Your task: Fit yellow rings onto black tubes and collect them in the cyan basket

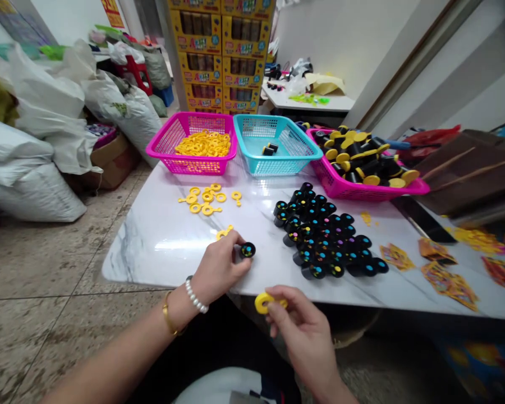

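Observation:
My left hand (pixel 224 261) is closed around a small black cylinder (pixel 248 250) with a blue dot inside its end, just over the table. Between the thumb and fingers of my right hand (pixel 298 325) is a yellow plastic ring with a short handle (pixel 262 303), held at the table's front edge. Another yellow ring piece (pixel 224 233) lies right behind my left hand, partly covered by it. Farther back, several loose yellow ring pieces (pixel 207 196) are scattered. Many black cylinders (pixel 320 235) stand packed together to the right, coloured dots showing in their ends.
A pink basket (pixel 193 166) holds yellow ring pieces; a turquoise basket (pixel 278 166) holds a few black cylinders. Another pink basket (pixel 362 192) is heaped with black-and-yellow pieces. A phone (pixel 425 220) and printed packets (pixel 448 283) lie at right. White sacks (pixel 25 168) stand left.

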Available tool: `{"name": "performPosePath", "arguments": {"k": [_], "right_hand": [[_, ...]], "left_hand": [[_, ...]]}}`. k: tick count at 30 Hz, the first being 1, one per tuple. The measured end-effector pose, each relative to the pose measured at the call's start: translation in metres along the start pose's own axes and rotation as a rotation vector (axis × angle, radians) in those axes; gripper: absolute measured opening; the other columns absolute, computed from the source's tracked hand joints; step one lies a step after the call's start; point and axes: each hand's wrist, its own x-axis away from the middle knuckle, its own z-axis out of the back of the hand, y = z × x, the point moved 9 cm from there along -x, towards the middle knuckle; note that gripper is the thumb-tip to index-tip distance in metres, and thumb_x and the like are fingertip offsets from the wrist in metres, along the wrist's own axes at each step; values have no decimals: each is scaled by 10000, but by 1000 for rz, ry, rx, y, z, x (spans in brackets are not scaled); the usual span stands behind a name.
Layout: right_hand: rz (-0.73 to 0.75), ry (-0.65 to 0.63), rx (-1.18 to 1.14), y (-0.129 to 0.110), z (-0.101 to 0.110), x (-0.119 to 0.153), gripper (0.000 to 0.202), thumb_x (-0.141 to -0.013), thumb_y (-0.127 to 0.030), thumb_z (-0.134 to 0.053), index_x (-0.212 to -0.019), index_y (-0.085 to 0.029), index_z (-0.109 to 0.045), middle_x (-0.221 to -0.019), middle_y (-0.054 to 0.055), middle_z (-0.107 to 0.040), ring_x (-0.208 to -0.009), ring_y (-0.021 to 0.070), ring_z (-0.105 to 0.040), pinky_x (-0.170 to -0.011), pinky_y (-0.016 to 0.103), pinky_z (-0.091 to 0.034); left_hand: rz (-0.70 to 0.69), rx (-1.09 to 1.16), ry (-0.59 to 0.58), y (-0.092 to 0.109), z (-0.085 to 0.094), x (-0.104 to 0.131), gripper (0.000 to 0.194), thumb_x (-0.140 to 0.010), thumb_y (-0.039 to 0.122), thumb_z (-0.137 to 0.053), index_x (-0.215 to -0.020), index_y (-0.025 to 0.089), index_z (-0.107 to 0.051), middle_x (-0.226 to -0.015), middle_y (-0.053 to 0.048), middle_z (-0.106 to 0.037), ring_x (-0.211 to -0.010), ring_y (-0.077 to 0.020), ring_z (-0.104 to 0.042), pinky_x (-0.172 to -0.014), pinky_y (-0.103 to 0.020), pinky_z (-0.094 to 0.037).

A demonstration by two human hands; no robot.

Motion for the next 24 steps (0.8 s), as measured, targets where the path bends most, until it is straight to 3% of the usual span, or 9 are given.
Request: {"name": "performPosePath", "arguments": {"k": [3,7,11,13,16,20,24], "right_hand": [[-4,-38,-3,-13,-10,-24,256,-826,-376,-644,-1005,-196,-679,-632,-5,-600,-497,94,-520,-450,193,-454],[25,-104,47,-30,-35,-53,360,-796,-366,-678,-1114,-210,-610,-640,-35,-570,-492,95,-514,-445,198,-445],[106,-123,221,-42,-46,-74,246,-749,-346,-723,-904,-183,-624,-651,-26,-579,-549,98,-529,-484,189,-433],[77,-165,238,-40,-49,-80,234,-730,-352,-736,-813,-175,-608,-596,-38,-554,-496,84,-493,-441,177,-397],[-60,-258,121,-29,-57,-82,262,-742,-376,-717,-804,-191,-542,-499,-71,-521,-389,77,-451,-378,177,-380],[-189,-334,-45,-22,-67,-79,288,-741,-337,-721,-805,-208,-471,-481,-82,-548,-395,94,-516,-438,211,-474],[-248,-359,-128,-20,-71,-81,298,-711,-286,-749,-798,-206,-475,-466,-109,-488,-347,57,-410,-357,171,-414]], "left_hand": [[35,30,31,-17,16,27,309,-740,178,-660,-1036,195,-573,-754,26,-614,-607,-123,-540,-604,-250,-438],[-64,66,87,-15,22,37,377,-740,145,-690,-1105,196,-608,-1021,-31,-674,-900,-161,-614,-828,-281,-467],[-75,126,84,-11,21,32,240,-737,140,-709,-968,190,-667,-924,-19,-656,-877,-152,-603,-802,-256,-465],[-54,137,72,-11,21,32,211,-737,146,-712,-939,195,-676,-876,-12,-627,-829,-147,-590,-760,-251,-463],[-45,125,38,-12,20,33,170,-764,186,-688,-932,203,-678,-839,-11,-606,-803,-154,-577,-742,-259,-456],[-66,125,11,-11,19,33,232,-800,240,-652,-1029,206,-646,-866,-19,-619,-818,-159,-573,-759,-264,-449],[-95,78,-69,-5,19,31,118,-855,255,-571,-931,211,-650,-785,-3,-614,-761,-149,-560,-701,-252,-421]]}}
